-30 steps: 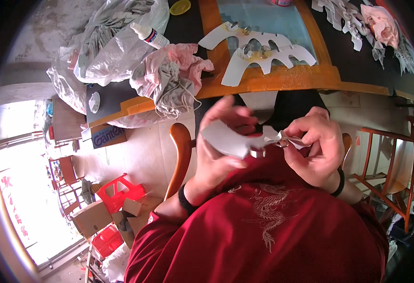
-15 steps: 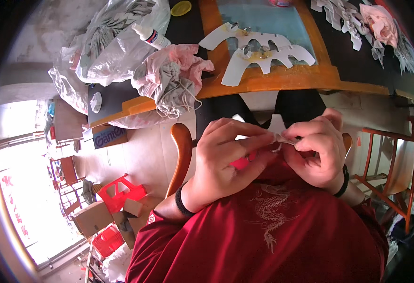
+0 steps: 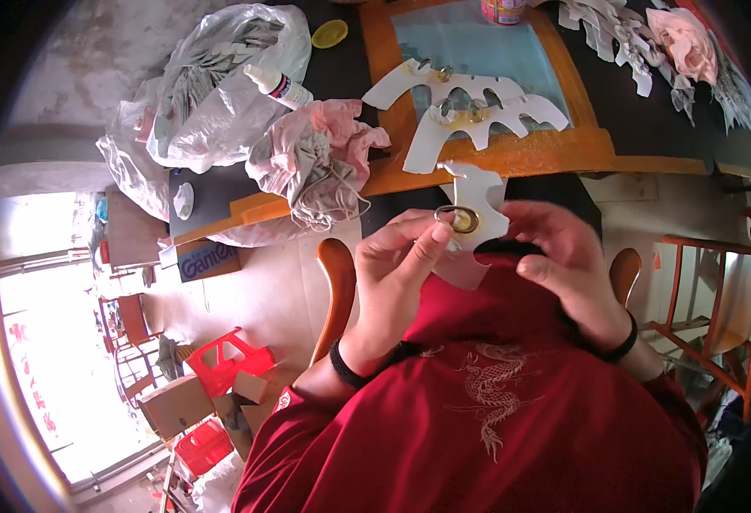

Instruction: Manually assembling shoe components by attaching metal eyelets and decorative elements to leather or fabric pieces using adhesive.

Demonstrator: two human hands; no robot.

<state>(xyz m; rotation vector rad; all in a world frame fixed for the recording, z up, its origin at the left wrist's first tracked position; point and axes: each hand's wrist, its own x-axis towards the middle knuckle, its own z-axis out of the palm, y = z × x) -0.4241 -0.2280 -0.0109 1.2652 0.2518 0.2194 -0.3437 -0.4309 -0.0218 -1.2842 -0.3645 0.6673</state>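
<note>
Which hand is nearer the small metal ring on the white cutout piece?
Left. The left hand has its fingertips right at the metal ring on the white cutout piece; the right hand grips the piece's right edge, further off.

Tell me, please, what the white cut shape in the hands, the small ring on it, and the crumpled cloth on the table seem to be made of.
White cut shape: probably thin card or plastic sheet, matte, with flat clean-cut edges.
Small ring: looks like metal, shiny grey with a yellowish middle; too small to be sure.
Crumpled cloth: soft woven fabric, pink and grey, dull, with many loose folds.
</note>
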